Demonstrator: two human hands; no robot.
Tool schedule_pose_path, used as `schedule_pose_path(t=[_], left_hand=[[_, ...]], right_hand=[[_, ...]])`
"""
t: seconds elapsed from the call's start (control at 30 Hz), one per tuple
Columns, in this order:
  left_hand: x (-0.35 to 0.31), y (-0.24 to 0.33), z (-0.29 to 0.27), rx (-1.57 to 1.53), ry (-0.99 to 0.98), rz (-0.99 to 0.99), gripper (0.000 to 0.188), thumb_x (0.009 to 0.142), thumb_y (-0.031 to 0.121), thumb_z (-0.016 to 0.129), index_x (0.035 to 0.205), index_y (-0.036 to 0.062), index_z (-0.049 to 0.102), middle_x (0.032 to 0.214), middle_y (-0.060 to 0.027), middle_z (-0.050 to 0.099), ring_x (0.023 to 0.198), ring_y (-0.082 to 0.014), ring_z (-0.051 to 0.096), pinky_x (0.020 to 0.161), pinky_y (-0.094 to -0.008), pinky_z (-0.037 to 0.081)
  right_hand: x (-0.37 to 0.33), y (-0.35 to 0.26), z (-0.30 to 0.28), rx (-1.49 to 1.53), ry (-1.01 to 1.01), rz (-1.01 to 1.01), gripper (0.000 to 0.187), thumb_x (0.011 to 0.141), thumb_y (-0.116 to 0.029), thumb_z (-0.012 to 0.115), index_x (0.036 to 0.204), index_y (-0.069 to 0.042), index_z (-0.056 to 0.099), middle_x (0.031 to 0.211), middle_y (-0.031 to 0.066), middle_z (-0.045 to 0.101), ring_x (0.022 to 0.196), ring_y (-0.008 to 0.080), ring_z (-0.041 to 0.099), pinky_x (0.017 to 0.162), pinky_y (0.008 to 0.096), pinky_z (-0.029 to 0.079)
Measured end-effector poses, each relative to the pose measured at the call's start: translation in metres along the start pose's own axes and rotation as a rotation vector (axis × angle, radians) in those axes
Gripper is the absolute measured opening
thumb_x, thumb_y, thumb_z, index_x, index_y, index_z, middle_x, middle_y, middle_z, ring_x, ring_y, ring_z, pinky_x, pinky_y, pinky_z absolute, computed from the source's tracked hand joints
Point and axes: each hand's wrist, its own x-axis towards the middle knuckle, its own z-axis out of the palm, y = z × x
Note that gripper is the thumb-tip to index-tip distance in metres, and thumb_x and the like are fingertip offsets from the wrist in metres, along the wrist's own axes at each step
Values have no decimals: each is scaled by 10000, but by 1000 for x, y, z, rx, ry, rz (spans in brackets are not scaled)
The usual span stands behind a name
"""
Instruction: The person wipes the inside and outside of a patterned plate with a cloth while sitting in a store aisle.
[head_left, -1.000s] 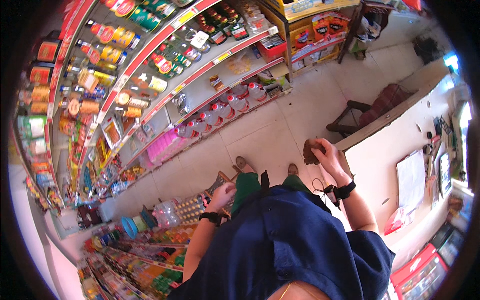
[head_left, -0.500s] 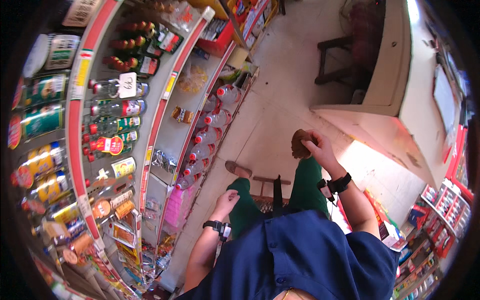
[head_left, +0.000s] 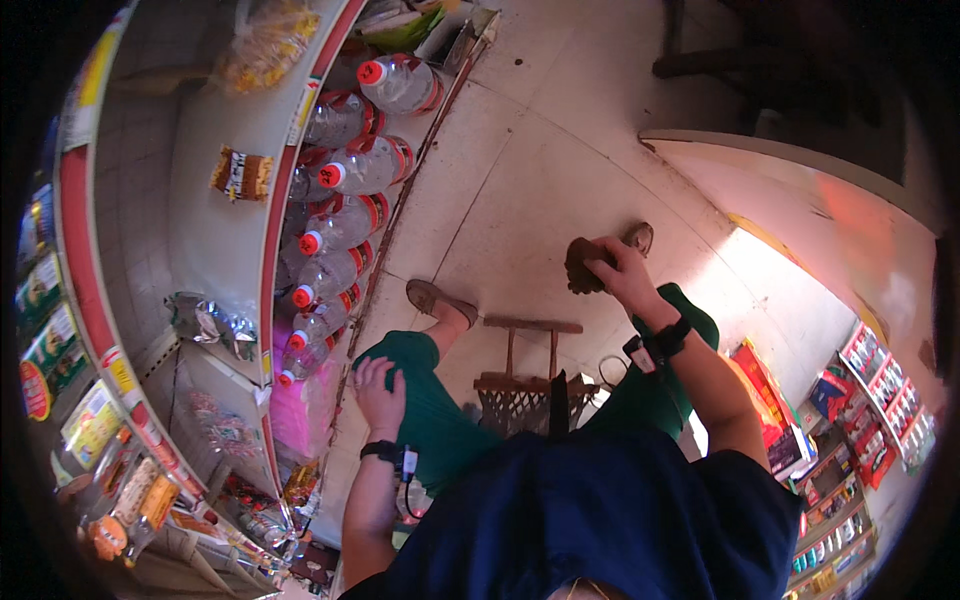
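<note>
My right hand (head_left: 626, 276) pinches a brown piece (head_left: 581, 268) by its right edge, beyond my lap, left of my right shoe (head_left: 638, 236). A light, steady pinch, I judge, spares its shape. It looks dark, scalloped-rimmed; its material I cannot tell. My left hand (head_left: 380, 398), fingers parted, visibly grips nothing at my left knee.

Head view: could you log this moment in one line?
left hand: empty, at green trouser leg | right hand: pinching brown scalloped object | left side: clear red-capped bottles
</note>
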Motion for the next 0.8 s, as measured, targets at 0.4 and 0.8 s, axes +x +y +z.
schedule_pose_path(t=[0.4, 0.8], left_hand=[[-6, -47, 54, 96, 263, 3, 117, 866, 132, 607, 960, 63, 620, 1148, -88, 594, 1213, -328, 464, 1066, -457, 302], [-92, -41, 73, 26, 596, 182, 116, 821, 188, 660, 915, 124, 643, 1136, -23, 618, 1222, -281, 486, 1087, -490, 261]], right_hand=[[-16, 19, 31, -10, -12, -400, 269, 868, -89, 603, 1121, 1, 599, 914, 106, 671, 809, 165, 646, 730, 293, 519], [-99, 24, 94, 155, 124, -668, 297, 891, -158, 621, 1145, -9, 588, 916, 50, 662, 821, 99, 601, 735, 270, 499]])
